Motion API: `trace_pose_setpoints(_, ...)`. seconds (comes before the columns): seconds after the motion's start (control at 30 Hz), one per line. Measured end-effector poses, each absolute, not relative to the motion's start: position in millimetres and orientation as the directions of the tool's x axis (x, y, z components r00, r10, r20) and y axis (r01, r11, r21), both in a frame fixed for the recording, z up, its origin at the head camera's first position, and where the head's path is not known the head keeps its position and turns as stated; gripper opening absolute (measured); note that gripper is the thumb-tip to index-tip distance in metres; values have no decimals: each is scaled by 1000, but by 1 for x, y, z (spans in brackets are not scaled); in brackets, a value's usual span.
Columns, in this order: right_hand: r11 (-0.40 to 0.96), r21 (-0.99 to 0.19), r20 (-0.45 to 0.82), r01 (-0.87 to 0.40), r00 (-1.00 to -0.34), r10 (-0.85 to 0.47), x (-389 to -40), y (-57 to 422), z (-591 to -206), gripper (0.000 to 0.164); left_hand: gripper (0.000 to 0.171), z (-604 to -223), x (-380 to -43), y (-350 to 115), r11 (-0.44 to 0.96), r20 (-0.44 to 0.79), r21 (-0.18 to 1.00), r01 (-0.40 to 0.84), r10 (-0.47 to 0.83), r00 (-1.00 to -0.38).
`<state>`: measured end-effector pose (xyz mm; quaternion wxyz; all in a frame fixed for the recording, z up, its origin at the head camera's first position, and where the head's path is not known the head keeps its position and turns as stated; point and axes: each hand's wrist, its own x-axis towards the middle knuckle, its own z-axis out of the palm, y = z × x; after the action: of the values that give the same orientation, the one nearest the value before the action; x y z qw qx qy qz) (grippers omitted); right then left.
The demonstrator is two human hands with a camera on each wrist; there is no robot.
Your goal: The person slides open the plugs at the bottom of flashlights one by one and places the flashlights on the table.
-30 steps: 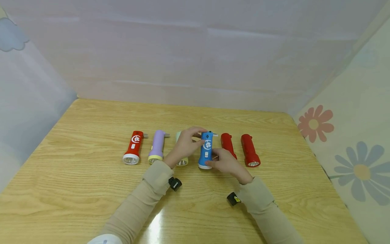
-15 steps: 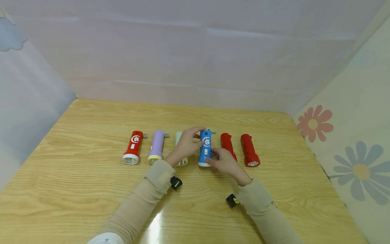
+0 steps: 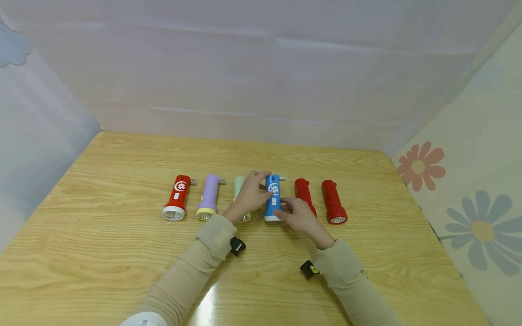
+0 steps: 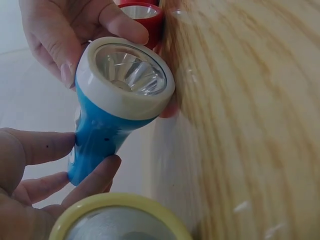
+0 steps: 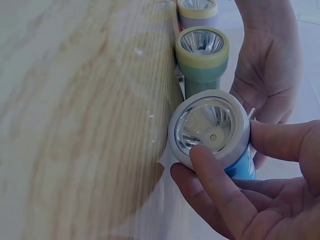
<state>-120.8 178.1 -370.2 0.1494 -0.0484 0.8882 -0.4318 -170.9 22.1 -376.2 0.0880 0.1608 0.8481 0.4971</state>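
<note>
A blue flashlight (image 3: 271,209) with a white head ring and white emblem is held by both hands at mid-table, its lens end toward me. My left hand (image 3: 249,194) pinches its upper body between thumb and fingers. Around the white head ring (image 5: 243,135), the thumb and fingers of my right hand (image 3: 301,216) close from the side. Beneath my left wrist lies a mint green flashlight (image 3: 239,184) with a yellow rim, partly covered. Just right of my right hand is a red flashlight (image 3: 302,188), its lens end hidden by that hand.
Farther left lie a purple flashlight (image 3: 210,190) with a yellow rim and a red one (image 3: 182,180) with a white rim. Another red flashlight (image 3: 332,195) ends the row at right. The wooden table (image 3: 102,226) meets cloth walls at the back and sides.
The blue flashlight has shifted slightly to the left with both hands still holding it. The other flashlights have stayed in place.
</note>
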Motion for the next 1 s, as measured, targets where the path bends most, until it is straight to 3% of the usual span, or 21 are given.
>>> trace_pose_setpoints(0.3,591,-804,-247,68,-942,-228,-123,178,-369,43,61,-376,-171,24,513,-30,834,203,409,-912)
trace_pose_setpoints(1.0,599,-793,-324,112,-910,-258,-138,181,-366,34,41,-378,-175,30,570,-52,783,250,459,-887)
